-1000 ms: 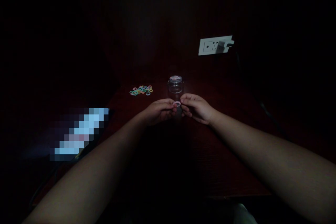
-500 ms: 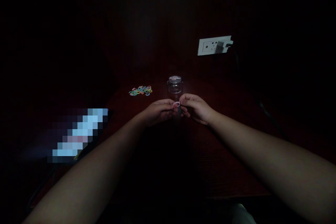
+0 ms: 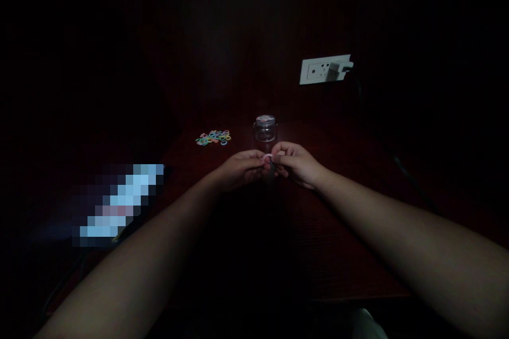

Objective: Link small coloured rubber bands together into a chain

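A small pink hair tie [image 3: 269,155] is pinched between my two hands, just in front of the jar. My left hand [image 3: 244,167] grips its left side with thumb and forefinger. From the other side, my right hand [image 3: 296,161] has thumb and fingertips closed on it. Part of the ring is covered by the fingers. Behind the hands stands a clear jar [image 3: 265,132] with a patterned lid on; I see nothing inside it. To the left lies a loose pile of pastel hair ties [image 3: 213,137].
The dark red table [image 3: 338,243] is dimly lit. At the left edge a bright, pixelated screen [image 3: 123,204] lies beside my left forearm, with a cable near it. On the back wall is a white socket plate [image 3: 314,70] with a plug [image 3: 339,68] in it.
The ring of the pink hair tie looks narrower now, and my right fingers have closed further over it. The jar and the pile have stayed put.
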`<state>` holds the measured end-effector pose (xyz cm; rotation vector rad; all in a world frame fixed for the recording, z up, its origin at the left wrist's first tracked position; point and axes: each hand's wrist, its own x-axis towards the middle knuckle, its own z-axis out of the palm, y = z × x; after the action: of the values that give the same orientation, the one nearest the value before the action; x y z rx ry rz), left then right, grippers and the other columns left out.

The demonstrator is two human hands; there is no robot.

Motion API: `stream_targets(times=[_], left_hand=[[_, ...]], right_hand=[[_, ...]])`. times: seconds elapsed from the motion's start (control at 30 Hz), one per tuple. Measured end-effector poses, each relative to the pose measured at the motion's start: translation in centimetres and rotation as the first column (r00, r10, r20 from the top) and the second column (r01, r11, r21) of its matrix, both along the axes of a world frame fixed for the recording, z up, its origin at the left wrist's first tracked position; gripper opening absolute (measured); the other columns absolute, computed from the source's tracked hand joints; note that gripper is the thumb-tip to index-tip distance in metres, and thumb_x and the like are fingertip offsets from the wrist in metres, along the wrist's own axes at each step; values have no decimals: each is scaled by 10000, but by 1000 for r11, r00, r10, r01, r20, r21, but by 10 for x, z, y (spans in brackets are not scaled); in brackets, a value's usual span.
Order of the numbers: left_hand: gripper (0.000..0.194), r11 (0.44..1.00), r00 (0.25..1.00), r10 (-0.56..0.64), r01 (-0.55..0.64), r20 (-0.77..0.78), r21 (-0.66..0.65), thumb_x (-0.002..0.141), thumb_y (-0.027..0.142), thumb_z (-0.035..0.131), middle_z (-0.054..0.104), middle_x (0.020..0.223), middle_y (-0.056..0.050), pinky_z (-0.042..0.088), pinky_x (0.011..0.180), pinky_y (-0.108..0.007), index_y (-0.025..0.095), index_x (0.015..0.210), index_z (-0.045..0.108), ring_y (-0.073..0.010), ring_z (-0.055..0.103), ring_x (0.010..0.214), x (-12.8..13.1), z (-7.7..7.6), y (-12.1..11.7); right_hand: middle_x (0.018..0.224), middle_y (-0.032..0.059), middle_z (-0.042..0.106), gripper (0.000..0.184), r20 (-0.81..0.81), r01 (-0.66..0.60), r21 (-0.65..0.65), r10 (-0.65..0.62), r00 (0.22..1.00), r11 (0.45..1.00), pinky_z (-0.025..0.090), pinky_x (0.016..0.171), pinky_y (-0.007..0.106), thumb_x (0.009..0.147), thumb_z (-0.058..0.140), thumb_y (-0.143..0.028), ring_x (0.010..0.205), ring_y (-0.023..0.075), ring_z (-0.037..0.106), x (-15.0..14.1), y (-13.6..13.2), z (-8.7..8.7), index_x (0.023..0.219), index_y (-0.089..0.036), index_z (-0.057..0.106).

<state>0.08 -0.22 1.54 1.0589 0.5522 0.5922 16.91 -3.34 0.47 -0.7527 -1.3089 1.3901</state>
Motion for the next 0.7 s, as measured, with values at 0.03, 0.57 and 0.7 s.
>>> stream_targets(times=[0.03,0.57,0.7], left_hand=[[102,1000,1000,6,-6,-1,1,736,93,608,631,726,-39,447,578,-165,93,825,559,-76,593,633,0,0,0],[200,922,972,149,-70,-180,381,720,243,647,630,782,-33,422,559,-182,126,830,526,-76,579,630,5,-5,-1],[206,911,968,157,-65,-197,407,721,264,641,617,758,-30,427,560,-183,123,814,521,-79,576,634,6,-4,-1]], right_hand=[[434,-73,513,119,1,-2,-2,2,1000,1000,408,435,195,689,598,-186,338,41,398,0,0,0,734,-153,492],[452,-63,484,111,-22,-11,-50,10,1000,999,374,420,198,724,565,-206,360,53,423,0,-1,1,683,-154,476],[443,-69,468,111,-35,-10,-51,8,999,999,401,446,217,746,544,-218,353,52,412,0,0,1,684,-154,477]])
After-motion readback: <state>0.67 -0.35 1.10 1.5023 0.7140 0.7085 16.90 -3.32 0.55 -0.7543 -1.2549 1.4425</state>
